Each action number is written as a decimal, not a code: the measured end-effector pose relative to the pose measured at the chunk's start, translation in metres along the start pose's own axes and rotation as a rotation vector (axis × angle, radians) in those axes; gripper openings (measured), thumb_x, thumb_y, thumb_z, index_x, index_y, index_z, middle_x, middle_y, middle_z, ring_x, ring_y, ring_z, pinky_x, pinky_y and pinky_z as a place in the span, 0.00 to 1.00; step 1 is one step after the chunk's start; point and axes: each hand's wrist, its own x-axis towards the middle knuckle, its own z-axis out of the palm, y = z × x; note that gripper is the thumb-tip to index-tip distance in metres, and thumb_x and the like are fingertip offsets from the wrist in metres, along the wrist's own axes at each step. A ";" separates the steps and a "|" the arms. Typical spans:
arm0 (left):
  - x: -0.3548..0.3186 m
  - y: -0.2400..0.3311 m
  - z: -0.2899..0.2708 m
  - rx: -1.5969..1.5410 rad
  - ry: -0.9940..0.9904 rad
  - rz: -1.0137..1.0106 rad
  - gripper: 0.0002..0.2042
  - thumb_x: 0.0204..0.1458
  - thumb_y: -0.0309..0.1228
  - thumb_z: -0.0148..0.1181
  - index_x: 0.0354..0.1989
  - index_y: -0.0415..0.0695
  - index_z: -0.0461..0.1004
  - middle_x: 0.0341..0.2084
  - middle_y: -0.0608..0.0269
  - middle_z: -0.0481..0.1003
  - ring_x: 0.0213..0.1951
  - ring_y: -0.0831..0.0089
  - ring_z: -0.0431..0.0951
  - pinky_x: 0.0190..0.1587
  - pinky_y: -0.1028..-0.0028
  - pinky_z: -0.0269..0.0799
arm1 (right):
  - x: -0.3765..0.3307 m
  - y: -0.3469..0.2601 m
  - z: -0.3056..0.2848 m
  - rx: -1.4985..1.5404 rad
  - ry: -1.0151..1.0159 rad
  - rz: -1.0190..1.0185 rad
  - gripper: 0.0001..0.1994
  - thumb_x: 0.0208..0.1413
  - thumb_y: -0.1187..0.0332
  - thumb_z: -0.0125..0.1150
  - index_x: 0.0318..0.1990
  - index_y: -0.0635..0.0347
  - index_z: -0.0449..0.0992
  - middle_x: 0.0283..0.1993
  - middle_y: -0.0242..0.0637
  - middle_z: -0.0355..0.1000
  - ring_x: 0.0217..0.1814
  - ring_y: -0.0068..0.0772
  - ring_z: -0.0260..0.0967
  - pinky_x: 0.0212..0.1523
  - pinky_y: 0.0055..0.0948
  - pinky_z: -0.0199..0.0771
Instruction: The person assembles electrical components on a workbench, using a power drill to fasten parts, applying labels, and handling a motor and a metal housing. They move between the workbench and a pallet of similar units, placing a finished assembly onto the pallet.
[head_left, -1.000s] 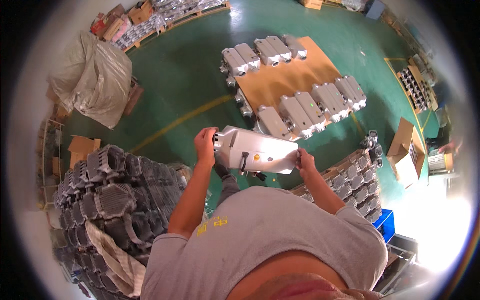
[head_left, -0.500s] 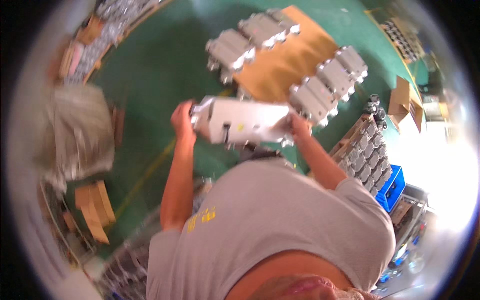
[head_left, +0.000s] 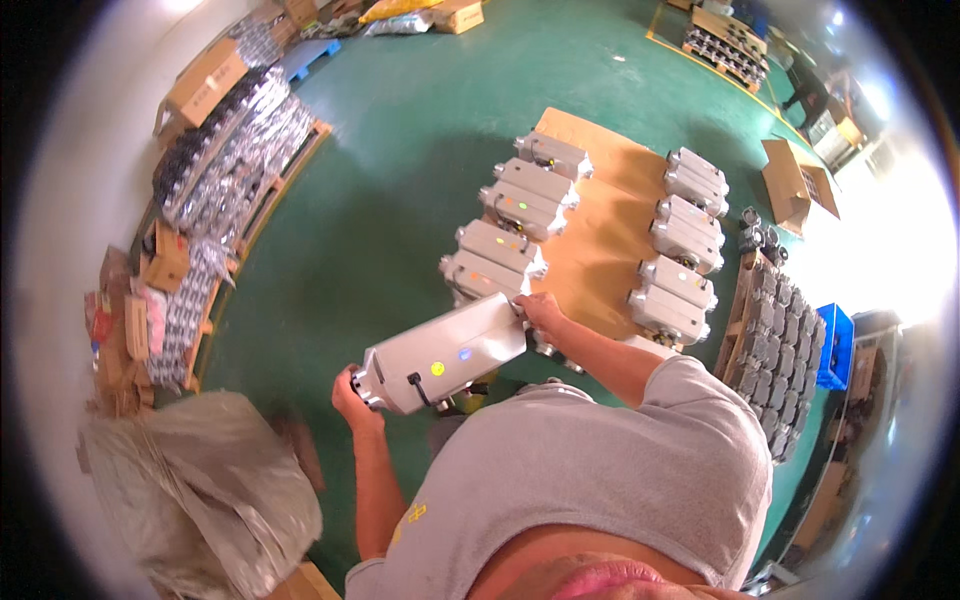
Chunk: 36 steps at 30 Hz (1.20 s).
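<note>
Between my two hands is a long silver metal housing (head_left: pixel 450 357), with yellow and blue round stickers and a short black part on its face. It slants, its right end farther from me than its left. My left hand (head_left: pixel 349 396) is closed on the fitting at the left end. My right hand (head_left: pixel 541 312) grips the far right end, close to the nearest silver housings (head_left: pixel 490 268) of the left row. Similar housings lie in two rows along a brown cardboard sheet (head_left: pixel 600 235), the right row (head_left: pixel 672 300) across from the left one. The held housing's underside is hidden.
Left, wrapped metal parts (head_left: pixel 235 150) fill a long pallet, and a beige plastic-covered bundle (head_left: pixel 205 490) stands nearer. Stacked metal parts (head_left: pixel 775 350), a blue crate (head_left: pixel 836 345) and an open cardboard box (head_left: pixel 795 185) are at right. A green floor (head_left: pixel 380 200) runs between.
The held housing has turned from nearly level to slanted and now lies by the left row instead of near the right one. My hands keep hold of its ends. The view has swung too.
</note>
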 end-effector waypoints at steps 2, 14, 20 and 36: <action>0.056 0.014 0.000 -0.029 -0.030 -0.022 0.12 0.53 0.35 0.58 0.33 0.37 0.78 0.30 0.61 0.76 0.34 0.68 0.77 0.38 0.68 0.73 | 0.032 -0.008 0.047 -0.017 0.031 -0.003 0.11 0.52 0.61 0.65 0.29 0.60 0.80 0.23 0.36 0.71 0.22 0.26 0.61 0.21 0.32 0.58; 0.343 0.118 0.076 0.121 -0.393 -0.122 0.13 0.50 0.36 0.58 0.32 0.37 0.80 0.30 0.62 0.76 0.33 0.68 0.76 0.33 0.68 0.72 | 0.059 -0.060 0.226 0.130 0.359 0.050 0.13 0.52 0.62 0.66 0.38 0.65 0.83 0.29 0.41 0.76 0.29 0.35 0.71 0.27 0.36 0.67; 0.443 0.120 0.168 0.249 -0.564 -0.196 0.12 0.49 0.36 0.59 0.31 0.38 0.80 0.29 0.63 0.76 0.31 0.70 0.75 0.32 0.68 0.71 | 0.105 -0.073 0.269 0.314 0.568 0.069 0.11 0.50 0.66 0.66 0.33 0.68 0.81 0.26 0.41 0.75 0.25 0.34 0.71 0.23 0.34 0.65; 0.729 0.154 0.393 0.265 -0.496 -0.287 0.14 0.47 0.38 0.61 0.34 0.38 0.79 0.27 0.63 0.75 0.30 0.67 0.77 0.29 0.67 0.73 | 0.380 -0.283 0.392 0.230 0.561 0.075 0.11 0.48 0.63 0.66 0.25 0.63 0.81 0.22 0.36 0.70 0.20 0.26 0.59 0.20 0.33 0.54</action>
